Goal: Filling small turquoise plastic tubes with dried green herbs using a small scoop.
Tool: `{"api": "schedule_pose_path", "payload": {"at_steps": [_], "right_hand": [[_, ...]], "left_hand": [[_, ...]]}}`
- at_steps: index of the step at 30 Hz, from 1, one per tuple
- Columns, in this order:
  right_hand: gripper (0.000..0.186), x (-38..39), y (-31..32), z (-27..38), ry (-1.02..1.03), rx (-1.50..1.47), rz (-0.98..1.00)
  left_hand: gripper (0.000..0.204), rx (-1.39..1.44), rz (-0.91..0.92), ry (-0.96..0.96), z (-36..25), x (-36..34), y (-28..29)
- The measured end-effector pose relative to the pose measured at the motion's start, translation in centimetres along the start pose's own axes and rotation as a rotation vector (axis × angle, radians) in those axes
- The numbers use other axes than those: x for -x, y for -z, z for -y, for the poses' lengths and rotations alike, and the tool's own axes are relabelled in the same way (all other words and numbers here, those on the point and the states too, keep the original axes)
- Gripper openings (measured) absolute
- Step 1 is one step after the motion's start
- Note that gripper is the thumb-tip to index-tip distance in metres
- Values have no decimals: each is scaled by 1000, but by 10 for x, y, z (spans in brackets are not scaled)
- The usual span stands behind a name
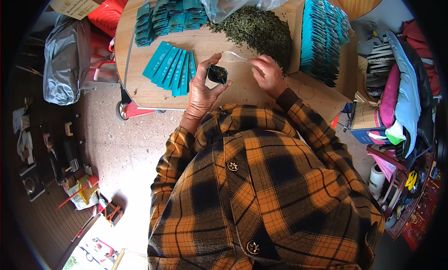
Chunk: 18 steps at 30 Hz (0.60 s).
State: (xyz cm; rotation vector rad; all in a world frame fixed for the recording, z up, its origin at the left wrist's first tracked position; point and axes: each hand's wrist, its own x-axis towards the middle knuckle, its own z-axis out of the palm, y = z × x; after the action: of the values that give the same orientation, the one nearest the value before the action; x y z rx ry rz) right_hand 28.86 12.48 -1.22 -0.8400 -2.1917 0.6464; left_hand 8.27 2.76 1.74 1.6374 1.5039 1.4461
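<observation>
My left hand [204, 90] grips a small packet [217, 74] between thumb and fingers. The packet's mouth gapes upward, with dark dried leaves inside. To its right, my right hand [269, 75] pinches a slim whitish piece [235, 55] that looks like a plastic spoon; its far end reaches toward the packet. Beyond the right hand lies a heap of dried green leaves [256, 31], loose on the wooden table [135, 78]. Flat teal packets [170, 68] are fanned out to the left of my left hand.
Stacks of teal packets [179, 12] lie at the far left of the table. A cardboard box [346, 69] at the right holds rows of upright teal packets [322, 41]. Behind the leaf heap sits a clear plastic bag [224, 6]. A grey bag [67, 60] stands left of the table.
</observation>
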Motion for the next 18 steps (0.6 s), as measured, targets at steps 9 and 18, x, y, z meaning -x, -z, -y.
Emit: {"api": "schedule_pose_path", "payload": {"at_steps": [9, 18], "right_hand": [[29, 4, -6, -12, -69, 47, 121], [30, -1, 5, 0, 1, 88, 5]], "left_hand": [[70, 19, -12, 56, 6, 4, -3], [66, -113, -14, 126, 8, 5, -5]]}}
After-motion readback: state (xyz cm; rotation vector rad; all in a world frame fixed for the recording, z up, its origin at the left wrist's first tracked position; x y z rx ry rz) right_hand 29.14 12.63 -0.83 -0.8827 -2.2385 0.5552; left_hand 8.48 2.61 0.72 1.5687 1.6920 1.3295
